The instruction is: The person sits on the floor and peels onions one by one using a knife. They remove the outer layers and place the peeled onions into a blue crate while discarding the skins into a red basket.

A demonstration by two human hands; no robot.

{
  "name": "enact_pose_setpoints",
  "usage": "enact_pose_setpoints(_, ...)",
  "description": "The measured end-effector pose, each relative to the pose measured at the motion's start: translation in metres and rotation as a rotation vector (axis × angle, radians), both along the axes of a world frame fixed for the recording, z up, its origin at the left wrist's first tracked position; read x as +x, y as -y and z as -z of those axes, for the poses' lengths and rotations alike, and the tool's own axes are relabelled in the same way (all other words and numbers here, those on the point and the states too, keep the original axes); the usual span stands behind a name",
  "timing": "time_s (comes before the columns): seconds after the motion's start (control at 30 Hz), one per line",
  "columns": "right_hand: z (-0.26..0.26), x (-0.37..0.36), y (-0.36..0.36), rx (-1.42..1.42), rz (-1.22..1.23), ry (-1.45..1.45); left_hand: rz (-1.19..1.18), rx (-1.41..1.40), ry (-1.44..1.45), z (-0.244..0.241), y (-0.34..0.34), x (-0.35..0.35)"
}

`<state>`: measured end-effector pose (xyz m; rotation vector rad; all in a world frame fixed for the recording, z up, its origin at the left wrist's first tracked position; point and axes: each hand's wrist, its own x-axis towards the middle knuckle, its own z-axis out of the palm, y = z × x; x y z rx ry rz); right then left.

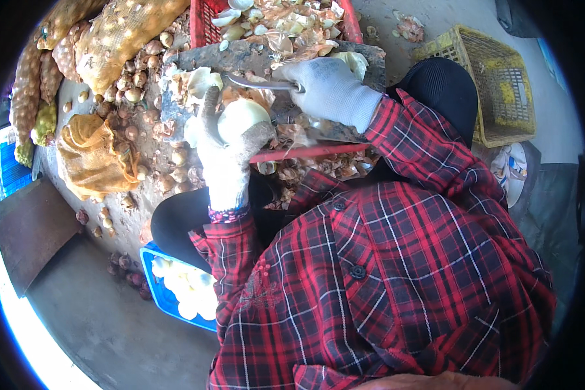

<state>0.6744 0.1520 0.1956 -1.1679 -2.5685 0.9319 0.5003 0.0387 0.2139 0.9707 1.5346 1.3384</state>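
Observation:
My left hand (229, 146), in a pale knit glove with soiled fingers, holds a peeled white onion (243, 119) over a dark board (385, 63). The gloved right hand (321, 87) grips a knife, its curved metal blade (258, 84) pointing left, just above the onion and apart from it. Onion skins (297, 134) lie on the board around both hands. The knife's handle is mostly hidden in my right fist. Beyond the board, a red plastic crate (204, 22) is heaped with skins and onion scraps.
Mesh sacks of onions (122, 39) and loose onions (131, 131) cover the floor at left, beside a crumpled orange mesh sack (90, 156). A blue basket (151, 287) of peeled onions stands by my left knee. A yellow plastic crate (502, 87) lies at right.

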Motion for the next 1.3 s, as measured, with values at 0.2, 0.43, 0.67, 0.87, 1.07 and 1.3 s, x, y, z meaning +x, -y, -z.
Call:
enact_pose_setpoints(0.2, 0.008, -0.004, 0.008, -0.463, 0.048, -0.46, -0.009, 0.091, 0.052, 0.003, -0.003, 0.001)
enact_pose_setpoints(0.43, -0.002, -0.008, 0.018, -0.254, 0.099, -0.528, 0.081, 0.095, 0.313, 0.007, -0.001, 0.006)
enact_pose_setpoints(0.67, -0.025, 0.01, 0.005, -0.806, 0.226, -0.819, 0.069, 0.046, 0.539, 0.006, -0.001, 0.009)
enact_pose_setpoints(0.87, -0.011, 0.022, -0.023, -0.333, 0.303, -0.641, -0.029, 0.128, 0.752, 0.008, 0.003, 0.009)
enact_pose_setpoints(1.07, -0.013, 0.012, 0.007, -0.054, -0.114, -0.023, -0.237, 0.068, 0.727, 0.013, 0.01, -0.001)
enact_pose_setpoints(1.3, -0.018, 0.006, 0.01, -0.031, -0.159, 0.155, -0.257, 0.109, 0.793, 0.017, 0.007, -0.009)
